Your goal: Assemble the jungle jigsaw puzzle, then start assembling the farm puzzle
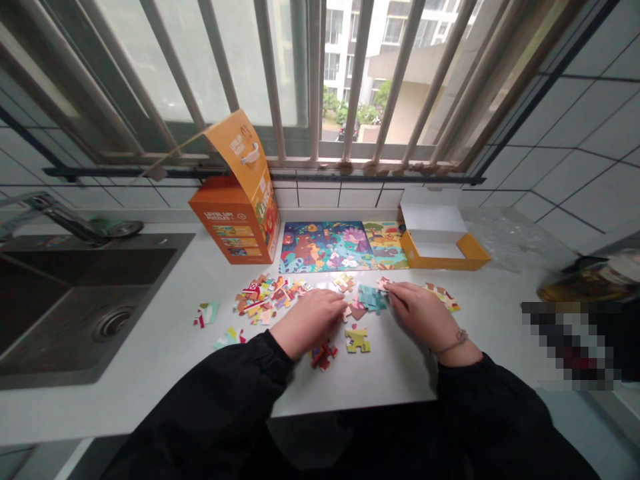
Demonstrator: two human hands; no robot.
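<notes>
My left hand (316, 317) rests low over the worktop with its fingers curled together and its fingertips turned away from view. What it holds, if anything, is hidden. A red puzzle piece (325, 357) lies below it, and a green puzzle piece (357, 340) sits to its right. My right hand (420, 312) is closed, thumb and fingers at the edge of a pale pink puzzle piece (384, 283). Teal puzzle pieces (372, 299) lie between both hands. Left of my left hand spreads a heap of mixed puzzle pieces (267, 297).
An orange puzzle box (233, 223) stands open behind the heap. Beside it lies a colourful picture sheet (327, 247), then an open yellow box (445, 260). Crumpled clear plastic (505, 237) lies to the right. A sink (135, 293) with a faucet (60, 217) is at left.
</notes>
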